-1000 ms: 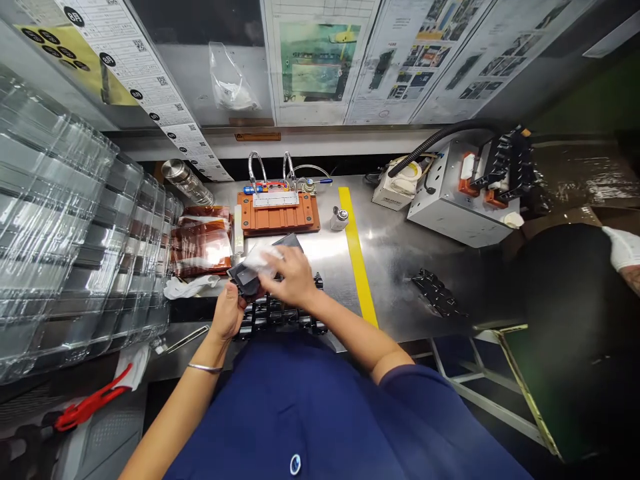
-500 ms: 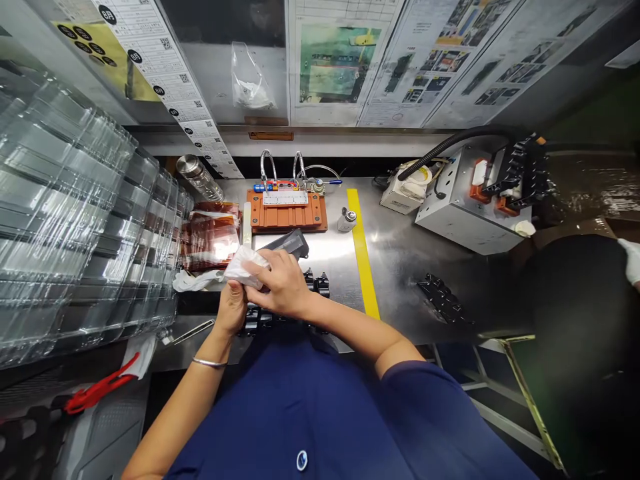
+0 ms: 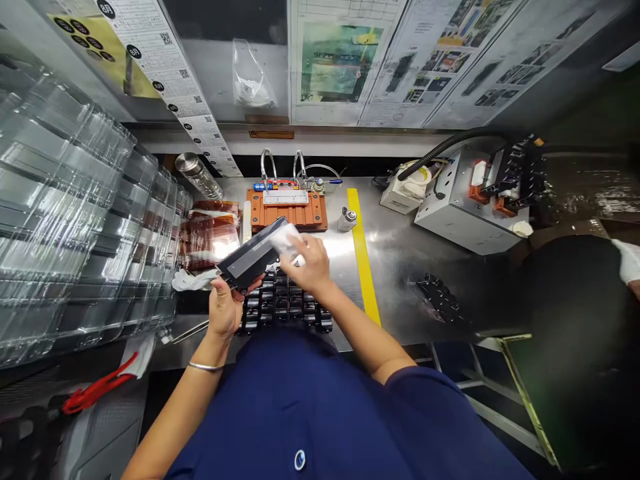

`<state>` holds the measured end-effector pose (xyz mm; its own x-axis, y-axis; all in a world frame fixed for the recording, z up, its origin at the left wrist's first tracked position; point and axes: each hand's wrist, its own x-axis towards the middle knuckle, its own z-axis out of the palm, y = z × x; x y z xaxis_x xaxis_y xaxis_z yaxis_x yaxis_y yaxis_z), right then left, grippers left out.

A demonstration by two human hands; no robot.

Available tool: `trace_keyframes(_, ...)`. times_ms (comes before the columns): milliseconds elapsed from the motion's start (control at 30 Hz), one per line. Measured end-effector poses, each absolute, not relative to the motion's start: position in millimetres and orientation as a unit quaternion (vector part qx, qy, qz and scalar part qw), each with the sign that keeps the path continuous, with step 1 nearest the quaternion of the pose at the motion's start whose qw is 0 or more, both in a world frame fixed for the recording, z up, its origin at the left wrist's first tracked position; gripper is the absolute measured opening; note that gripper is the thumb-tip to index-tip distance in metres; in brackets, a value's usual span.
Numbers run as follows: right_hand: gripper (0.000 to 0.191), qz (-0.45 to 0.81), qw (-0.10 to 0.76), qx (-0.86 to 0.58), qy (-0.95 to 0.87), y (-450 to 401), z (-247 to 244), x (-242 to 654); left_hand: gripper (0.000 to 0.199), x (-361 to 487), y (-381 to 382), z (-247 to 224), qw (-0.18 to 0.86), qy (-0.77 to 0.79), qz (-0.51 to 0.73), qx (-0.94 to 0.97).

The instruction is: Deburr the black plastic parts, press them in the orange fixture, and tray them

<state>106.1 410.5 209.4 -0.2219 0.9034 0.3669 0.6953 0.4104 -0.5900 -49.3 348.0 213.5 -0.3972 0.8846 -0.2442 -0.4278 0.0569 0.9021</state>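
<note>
My left hand (image 3: 226, 308) grips the lower left end of a long black part (image 3: 250, 260), which is tilted up to the right. A white cloth (image 3: 286, 241) is held in my right hand (image 3: 311, 265) against the upper right end of that part; cloth and fingers are blurred. Beneath my hands lie rows of black ribbed parts (image 3: 283, 300). Behind the black part stands an orange fixture (image 3: 287, 215) with a white strip on top. A small metal-capped bottle (image 3: 347, 219) is to the right of the fixture.
Stacked clear trays (image 3: 85, 220) fill the left side. Reddish film packets (image 3: 210, 233) lie beside them. Right of the yellow tape (image 3: 363, 257) are a black part (image 3: 443, 298) and a grey machine box (image 3: 470, 200). A person's gloved hand (image 3: 627, 260) shows at the right edge.
The black part is now raised in my left hand. My right hand has moved right and up with the cloth, away from my left hand, uncovering the ribbed parts.
</note>
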Motion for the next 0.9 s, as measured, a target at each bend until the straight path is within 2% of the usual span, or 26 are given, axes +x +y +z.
trace_keyframes(67, 0.039, 0.138, 0.357, -0.555, -0.738, 410.2, 204.9, 108.5, 0.078, -50.7, 347.2, 214.0, 0.513, 0.522, 0.646, 0.218)
trace_keyframes(233, 0.039, 0.148, 0.361, -0.404, -0.827, 389.1, 206.6, 101.7, 0.073, -53.7, 349.4, 218.3, 0.49, 0.526, 0.674, 0.172)
trace_keyframes(400, 0.041, 0.16, 0.376, -0.568, -0.715, 431.8, 211.4, 125.1, 0.076, -67.7, 340.3, 220.5, 0.531, 0.53, 0.629, 0.206)
trace_keyframes(533, 0.044, 0.171, 0.359, -0.493, -0.774, 437.2, 224.3, 121.0, 0.072, -75.2, 337.3, 219.5, 0.528, 0.577, 0.555, 0.284)
trace_keyframes(633, 0.044, 0.206, 0.289, -0.333, -0.874, 423.0, 241.9, 103.7, 0.051, -74.4, 341.9, 219.7, 0.481, 0.649, 0.436, 0.396)
trace_keyframes(733, 0.041, 0.204, 0.179, -0.208, -0.94, 422.6, 265.4, 96.5, 0.037, -70.7, 345.8, 224.1, 0.459, 0.679, 0.328, 0.47)
trace_keyframes(833, 0.033, 0.167, 0.081, -0.251, -0.95, 435.2, 288.9, 102.4, 0.035, -67.4, 346.3, 234.0, 0.425, 0.69, 0.247, 0.531)
trace_keyframes(900, 0.029, 0.147, 0.055, -0.297, -0.942, 442.4, 299.5, 108.3, 0.039, -66.9, 345.9, 241.7, 0.403, 0.69, 0.222, 0.558)
